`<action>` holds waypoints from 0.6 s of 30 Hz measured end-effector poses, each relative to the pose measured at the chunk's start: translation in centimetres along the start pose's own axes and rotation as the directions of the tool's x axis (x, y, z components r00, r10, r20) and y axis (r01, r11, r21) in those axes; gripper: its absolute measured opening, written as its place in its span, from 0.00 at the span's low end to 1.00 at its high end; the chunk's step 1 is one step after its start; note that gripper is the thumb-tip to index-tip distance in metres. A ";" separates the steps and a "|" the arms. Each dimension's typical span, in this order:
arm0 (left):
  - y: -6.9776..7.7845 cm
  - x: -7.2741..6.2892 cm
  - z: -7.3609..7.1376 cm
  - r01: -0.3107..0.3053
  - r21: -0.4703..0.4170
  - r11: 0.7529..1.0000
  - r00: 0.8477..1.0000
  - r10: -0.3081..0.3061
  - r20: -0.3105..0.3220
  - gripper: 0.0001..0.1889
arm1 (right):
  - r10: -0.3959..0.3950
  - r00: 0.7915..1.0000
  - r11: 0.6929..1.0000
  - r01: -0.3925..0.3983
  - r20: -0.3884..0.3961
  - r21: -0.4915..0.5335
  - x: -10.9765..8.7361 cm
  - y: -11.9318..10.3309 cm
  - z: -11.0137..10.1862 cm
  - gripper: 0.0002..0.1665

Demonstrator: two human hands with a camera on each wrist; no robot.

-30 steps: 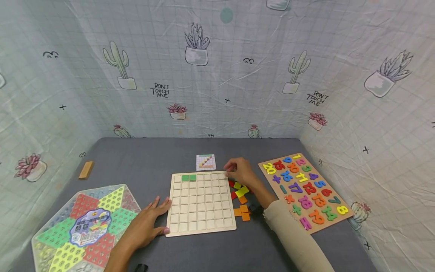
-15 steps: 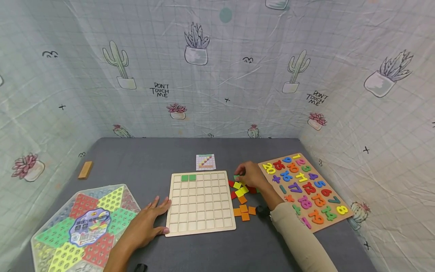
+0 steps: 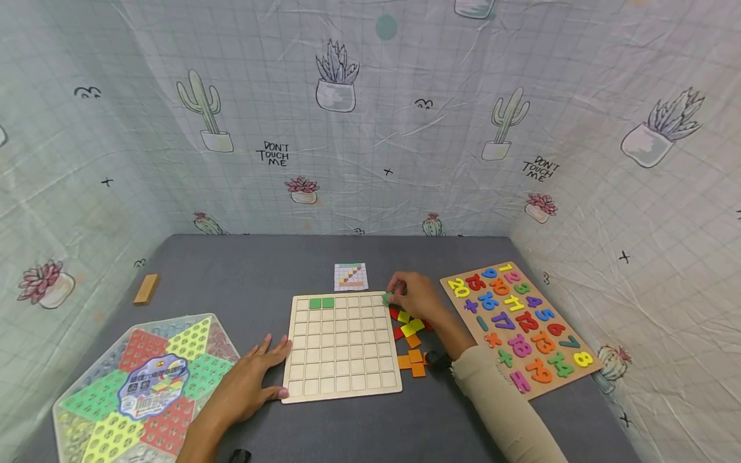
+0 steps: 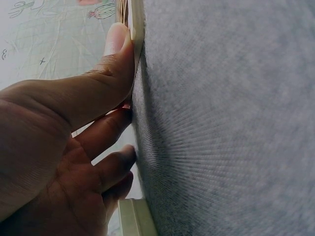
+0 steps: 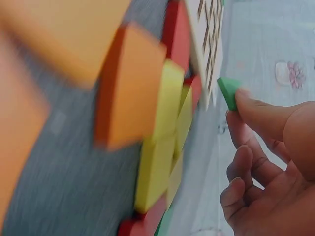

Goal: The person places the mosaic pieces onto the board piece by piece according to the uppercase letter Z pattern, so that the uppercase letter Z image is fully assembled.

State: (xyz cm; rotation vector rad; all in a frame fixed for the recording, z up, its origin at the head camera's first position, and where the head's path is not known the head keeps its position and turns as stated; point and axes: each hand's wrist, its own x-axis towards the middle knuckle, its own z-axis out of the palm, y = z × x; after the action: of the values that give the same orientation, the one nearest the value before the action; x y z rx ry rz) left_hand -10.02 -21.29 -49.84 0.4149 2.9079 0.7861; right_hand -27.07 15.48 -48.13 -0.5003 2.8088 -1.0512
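Observation:
A pale wooden grid board lies in the middle of the table, with two green square tiles in its far row. My left hand rests at the board's left side, thumb on the near corner and fingers spread along the edge. In the left wrist view the thumb touches the board's rim. My right hand is at the far right corner, pinching a green tile between thumb and finger. Below it lies a pile of red, yellow and orange tiles, partly covered by the hand.
A small pattern card lies behind the board. To the right is a number puzzle board. A hexagonal checkers box sits on the left, with a wooden block behind it. Patterned cloth hangs around the table.
My right hand went from the board's far right corner rightward to the tiles, then came back left to the corner with a green tile. The left hand stayed on the board's edge.

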 end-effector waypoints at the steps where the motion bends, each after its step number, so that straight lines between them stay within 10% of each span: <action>1: 0.0 0.0 0.0 0.000 0.000 1.000 1.000 0.000 0.001 0.50 | -0.008 1.000 1.000 0.008 -0.001 0.007 0.1 -0.4 0.2 0.04; 18: -0.2 0.0 0.0 -0.007 -0.003 1.000 1.000 0.007 0.000 0.49 | -0.018 0.998 1.000 0.016 0.053 0.026 3.7 -5.3 5.6 0.08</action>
State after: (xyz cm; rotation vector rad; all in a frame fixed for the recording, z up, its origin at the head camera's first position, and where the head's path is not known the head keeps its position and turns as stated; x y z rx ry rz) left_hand -10.04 -21.42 -49.96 0.4244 2.9062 0.7913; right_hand -27.95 7.07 -48.81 -0.5423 2.7466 -1.0589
